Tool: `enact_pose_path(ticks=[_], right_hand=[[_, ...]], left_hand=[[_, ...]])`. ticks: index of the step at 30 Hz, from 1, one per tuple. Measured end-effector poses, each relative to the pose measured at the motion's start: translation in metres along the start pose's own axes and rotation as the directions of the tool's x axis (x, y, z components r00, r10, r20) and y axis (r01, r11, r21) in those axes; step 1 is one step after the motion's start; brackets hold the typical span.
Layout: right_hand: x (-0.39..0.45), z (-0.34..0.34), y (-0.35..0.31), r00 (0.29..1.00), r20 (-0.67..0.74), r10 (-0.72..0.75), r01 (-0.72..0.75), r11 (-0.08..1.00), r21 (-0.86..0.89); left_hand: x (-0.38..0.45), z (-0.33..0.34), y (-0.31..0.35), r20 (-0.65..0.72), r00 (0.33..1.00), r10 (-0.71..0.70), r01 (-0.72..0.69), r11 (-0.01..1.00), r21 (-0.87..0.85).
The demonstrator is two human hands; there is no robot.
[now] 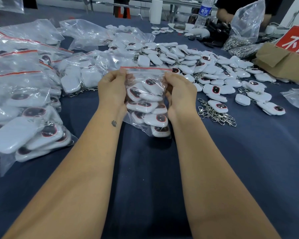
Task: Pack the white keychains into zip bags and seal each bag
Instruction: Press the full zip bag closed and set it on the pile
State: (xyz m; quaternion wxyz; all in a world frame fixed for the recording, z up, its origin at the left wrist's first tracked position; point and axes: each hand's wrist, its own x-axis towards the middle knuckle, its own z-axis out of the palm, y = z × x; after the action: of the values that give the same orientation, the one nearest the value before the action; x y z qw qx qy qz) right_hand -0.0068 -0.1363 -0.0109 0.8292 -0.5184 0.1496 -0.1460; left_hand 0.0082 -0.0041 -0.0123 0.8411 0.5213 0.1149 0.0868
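Fingers of left hand (113, 87) and right hand (179, 90) pinch the zip bag (146, 100) just under its red strip, held upright so keychains (150, 107) settle below; probably unsealed. Loose keychain pile (188, 57) behind bag.

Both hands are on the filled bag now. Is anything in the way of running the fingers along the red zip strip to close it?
Nothing visible is. The left hand and right hand pinch the zip bag just under its red zip strip, one at each end. The keychains inside sit below the strip, none poking through the mouth.
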Motion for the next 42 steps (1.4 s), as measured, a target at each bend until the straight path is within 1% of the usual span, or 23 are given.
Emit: enact_pose_path(ticks=[4,8,11,15,18,22,24,27,30,33,38,42], right_hand=[[0.0002,0.0017,0.0011,0.999,0.049,-0.001,0.005,0.998,-0.067],[0.0012,0.0022,0.0029,1.0,0.021,-0.019,0.021,0.994,-0.104],[0.0015,0.0021,0.0039,1.0,0.018,-0.015,0.016,0.994,-0.107],[0.0012,0.0023,0.0018,0.998,0.064,0.017,-0.012,0.998,-0.064],[0.0007,0.0035,0.0032,0.993,0.116,0.003,0.012,0.992,-0.126],[0.0021,0.0036,0.0054,0.995,0.095,-0.042,0.061,0.976,-0.207],[0.0028,0.004,0.0056,0.995,0.091,-0.045,0.064,0.972,-0.225],[0.0024,0.0034,0.0056,0.994,0.11,-0.02,0.037,0.988,-0.151],[0.002,0.0013,0.0053,0.983,0.177,0.045,-0.038,0.998,-0.039],[0.0018,0.0013,0.0069,0.975,0.212,0.062,-0.042,0.995,-0.095],[0.0009,0.0018,0.0086,0.983,0.182,0.004,0.022,0.99,-0.143],[-0.0009,0.0017,0.0071,0.985,0.169,-0.016,0.042,0.987,-0.153]], left_hand=[[-0.0013,-0.0015,0.0014,0.043,0.999,-0.031,0.033,0.998,-0.062],[-0.0023,-0.0026,0.0028,0.087,0.995,-0.054,0.059,0.997,-0.051],[-0.0011,-0.0038,0.0025,0.119,0.992,-0.05,0.05,0.999,0.002],[0.0007,-0.0031,0.0016,0.098,0.993,-0.062,0.061,0.998,0.012],[0.0019,-0.0028,0.0007,0.105,0.993,-0.054,0.049,0.998,0.047],[-0.0002,-0.0016,0.0019,0.132,0.989,-0.061,0.062,0.998,-0.005],[-0.0015,-0.0016,0.0032,0.181,0.98,-0.081,0.087,0.996,-0.022],[-0.0027,-0.0029,0.002,0.245,0.967,-0.077,0.071,0.997,0.034],[-0.0024,-0.0037,0.001,0.234,0.97,-0.06,0.047,0.997,0.061],[-0.0014,-0.0037,0.0005,0.221,0.973,-0.059,0.045,0.997,0.067],[-0.0025,-0.0038,-0.0007,0.246,0.968,-0.054,0.048,0.998,0.031],[-0.0034,-0.0052,-0.0014,0.291,0.955,-0.057,0.027,0.994,0.104]])
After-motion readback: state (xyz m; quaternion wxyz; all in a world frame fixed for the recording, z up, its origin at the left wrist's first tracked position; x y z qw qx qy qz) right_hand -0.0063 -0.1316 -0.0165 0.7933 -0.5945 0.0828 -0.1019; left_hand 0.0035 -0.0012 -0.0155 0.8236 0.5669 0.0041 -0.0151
